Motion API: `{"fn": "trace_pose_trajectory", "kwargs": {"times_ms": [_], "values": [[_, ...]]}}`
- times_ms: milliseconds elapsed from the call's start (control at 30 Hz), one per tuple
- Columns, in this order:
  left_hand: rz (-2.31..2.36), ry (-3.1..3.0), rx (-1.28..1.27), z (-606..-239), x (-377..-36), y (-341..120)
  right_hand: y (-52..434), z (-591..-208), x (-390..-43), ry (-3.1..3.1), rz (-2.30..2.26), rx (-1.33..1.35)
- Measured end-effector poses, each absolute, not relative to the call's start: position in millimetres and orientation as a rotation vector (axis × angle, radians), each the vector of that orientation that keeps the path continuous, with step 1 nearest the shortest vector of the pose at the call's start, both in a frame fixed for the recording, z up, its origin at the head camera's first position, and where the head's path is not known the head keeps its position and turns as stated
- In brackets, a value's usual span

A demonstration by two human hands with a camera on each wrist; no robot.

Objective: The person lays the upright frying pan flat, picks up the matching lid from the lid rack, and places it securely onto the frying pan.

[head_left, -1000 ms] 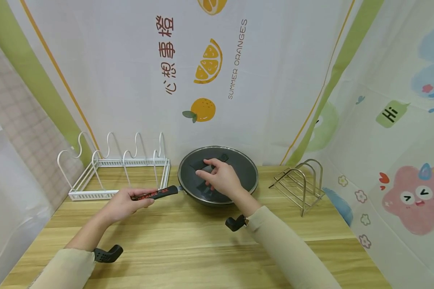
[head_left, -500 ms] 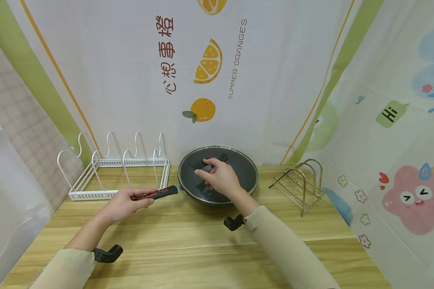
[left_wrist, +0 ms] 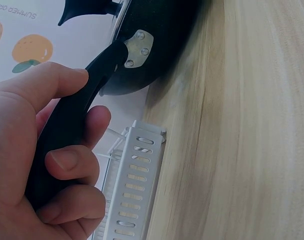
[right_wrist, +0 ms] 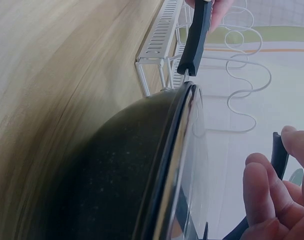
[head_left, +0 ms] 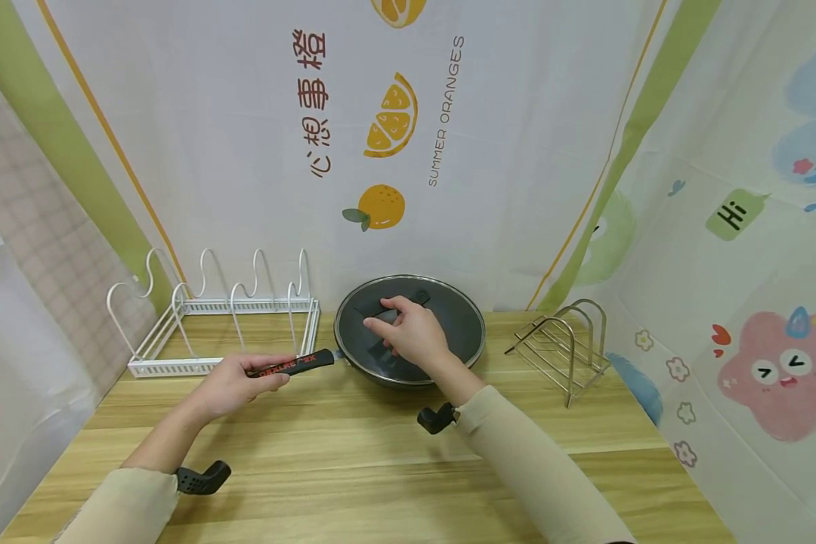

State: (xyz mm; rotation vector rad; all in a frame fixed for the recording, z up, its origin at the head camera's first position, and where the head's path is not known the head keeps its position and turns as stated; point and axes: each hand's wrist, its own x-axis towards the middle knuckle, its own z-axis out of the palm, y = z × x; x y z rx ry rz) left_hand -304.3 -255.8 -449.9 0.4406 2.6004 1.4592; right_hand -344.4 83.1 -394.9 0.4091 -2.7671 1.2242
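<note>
A dark wok [right_wrist: 117,150] with a rounded side and a glass lid [head_left: 452,321] sits on the wooden table [head_left: 340,468] near the back curtain. To its left, my left hand [head_left: 238,385] grips the long black handle [left_wrist: 67,120], thumb along the top and fingers curled beneath. Over the lid, my right hand [head_left: 418,336] holds the black lid handle [right_wrist: 279,155], its fingers curled around it. Part of that handle is hidden by the fingers. The lid lies on the wok's rim.
Behind the left hand stands a white rack [head_left: 177,368] with wavy wire dividers. A small metal wire rack [head_left: 571,355] is right of the wok. Printed curtains [head_left: 530,151] close off the back and sides.
My right hand and forearm have shifted very slightly left over the lid. The left hand, wok and racks stay in place.
</note>
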Motion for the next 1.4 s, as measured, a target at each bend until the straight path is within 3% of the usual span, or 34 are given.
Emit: {"fn": "trace_pose_trajectory", "kwargs": {"times_ms": [1400], "values": [[1.479,2.575,0.446,-450,-305,-257,70,-395,-347,-2.761,1.115,0.335]]}}
